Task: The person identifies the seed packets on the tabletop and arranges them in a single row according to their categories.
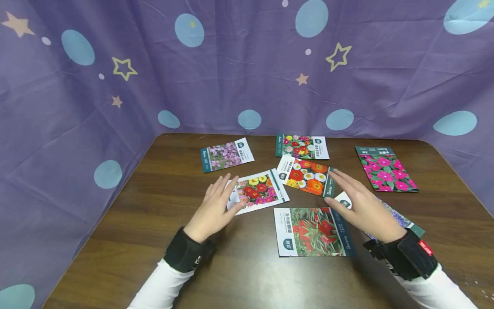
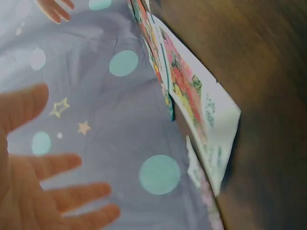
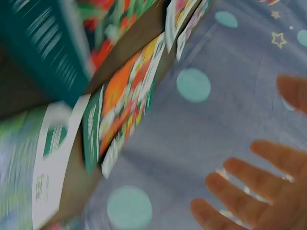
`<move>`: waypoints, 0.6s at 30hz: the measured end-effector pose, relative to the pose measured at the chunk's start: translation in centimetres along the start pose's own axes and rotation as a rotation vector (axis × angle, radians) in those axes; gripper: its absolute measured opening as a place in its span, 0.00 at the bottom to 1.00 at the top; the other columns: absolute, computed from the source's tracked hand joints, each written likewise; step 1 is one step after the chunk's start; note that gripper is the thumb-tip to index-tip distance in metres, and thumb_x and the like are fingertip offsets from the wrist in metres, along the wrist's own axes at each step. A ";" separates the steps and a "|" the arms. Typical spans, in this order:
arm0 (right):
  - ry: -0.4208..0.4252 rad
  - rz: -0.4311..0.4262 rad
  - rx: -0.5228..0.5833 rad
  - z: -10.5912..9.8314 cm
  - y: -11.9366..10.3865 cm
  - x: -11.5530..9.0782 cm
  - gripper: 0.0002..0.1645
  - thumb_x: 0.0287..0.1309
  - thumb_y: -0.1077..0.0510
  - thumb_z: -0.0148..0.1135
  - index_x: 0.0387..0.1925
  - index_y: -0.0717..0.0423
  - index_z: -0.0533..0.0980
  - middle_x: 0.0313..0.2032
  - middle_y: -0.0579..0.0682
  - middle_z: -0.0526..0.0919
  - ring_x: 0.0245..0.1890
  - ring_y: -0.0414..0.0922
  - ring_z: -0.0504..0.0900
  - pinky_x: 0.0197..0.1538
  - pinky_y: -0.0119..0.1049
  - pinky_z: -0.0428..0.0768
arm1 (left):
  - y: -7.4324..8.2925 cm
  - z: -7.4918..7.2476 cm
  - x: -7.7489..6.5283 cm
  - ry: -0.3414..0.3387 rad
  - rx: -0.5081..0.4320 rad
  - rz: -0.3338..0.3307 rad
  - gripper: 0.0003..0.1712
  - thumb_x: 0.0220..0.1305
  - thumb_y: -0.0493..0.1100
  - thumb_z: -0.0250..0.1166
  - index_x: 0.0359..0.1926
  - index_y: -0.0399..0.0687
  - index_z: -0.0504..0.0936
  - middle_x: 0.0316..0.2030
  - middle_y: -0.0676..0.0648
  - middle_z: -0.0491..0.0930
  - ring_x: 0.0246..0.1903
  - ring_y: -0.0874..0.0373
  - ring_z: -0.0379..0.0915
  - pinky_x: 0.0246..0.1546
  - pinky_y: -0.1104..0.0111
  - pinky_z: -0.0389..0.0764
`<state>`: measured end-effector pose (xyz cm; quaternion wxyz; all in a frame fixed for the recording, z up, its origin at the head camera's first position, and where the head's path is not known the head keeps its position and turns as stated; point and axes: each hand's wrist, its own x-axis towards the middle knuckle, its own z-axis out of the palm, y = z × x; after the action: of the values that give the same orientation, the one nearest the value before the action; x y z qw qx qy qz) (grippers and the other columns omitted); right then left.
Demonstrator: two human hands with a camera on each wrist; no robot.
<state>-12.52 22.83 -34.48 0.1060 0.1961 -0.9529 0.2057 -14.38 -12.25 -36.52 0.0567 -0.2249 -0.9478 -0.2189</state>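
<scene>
Left hand [image 1: 212, 210], fingers spread and empty, hovers by the left end of the white-edged packet [image 1: 256, 193]; that packet lies to its right, long axis running sideways, right end slightly farther off, and this hand is nearer. Right hand [image 1: 366, 210], also spread and empty, has the orange-flower packet [image 1: 306, 176] stretching leftward from its fingertips. It hides part of the purple-flower packet [image 1: 401, 218]; small print blurs in the right wrist view.

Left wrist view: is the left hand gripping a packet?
No, the left hand has its fingers spread, with a gap between them and the white-edged packet.
</scene>
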 end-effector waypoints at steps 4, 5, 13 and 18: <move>-0.034 0.027 0.093 1.3 -0.5 1.9 0.38 0.57 0.51 0.60 0.64 0.63 0.59 0.60 0.67 0.63 0.58 0.63 0.64 0.53 0.60 0.68 | -0.8 0.5 0.2 0.026 -0.180 -0.149 0.41 0.64 0.53 0.55 0.67 0.33 0.51 0.66 0.29 0.49 0.65 0.37 0.44 0.63 0.46 0.51; -0.057 0.034 0.113 1.8 -0.7 2.3 0.37 0.57 0.52 0.60 0.64 0.63 0.59 0.60 0.67 0.63 0.59 0.63 0.64 0.54 0.60 0.67 | -1.0 0.7 0.2 0.029 -0.214 -0.193 0.42 0.64 0.52 0.55 0.67 0.32 0.49 0.66 0.28 0.48 0.65 0.36 0.44 0.62 0.47 0.52; -0.252 0.028 0.284 5.8 -1.4 5.6 0.35 0.62 0.57 0.54 0.64 0.69 0.55 0.61 0.68 0.63 0.60 0.62 0.64 0.57 0.56 0.65 | -1.5 2.3 0.2 0.000 -0.514 -0.434 0.44 0.65 0.51 0.54 0.67 0.27 0.44 0.66 0.27 0.44 0.66 0.37 0.40 0.64 0.48 0.48; -0.315 0.039 0.375 7.2 -2.0 6.8 0.34 0.63 0.59 0.50 0.64 0.72 0.53 0.59 0.70 0.64 0.56 0.61 0.69 0.56 0.54 0.68 | -1.0 3.1 0.0 0.040 -0.760 -0.537 0.43 0.64 0.47 0.54 0.67 0.29 0.43 0.67 0.29 0.44 0.66 0.36 0.41 0.64 0.48 0.49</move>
<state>-18.66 15.78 -38.28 -0.0862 0.2237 -0.9063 0.3480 -14.91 -11.71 -39.67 -0.0700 0.0277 -0.8238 -0.5618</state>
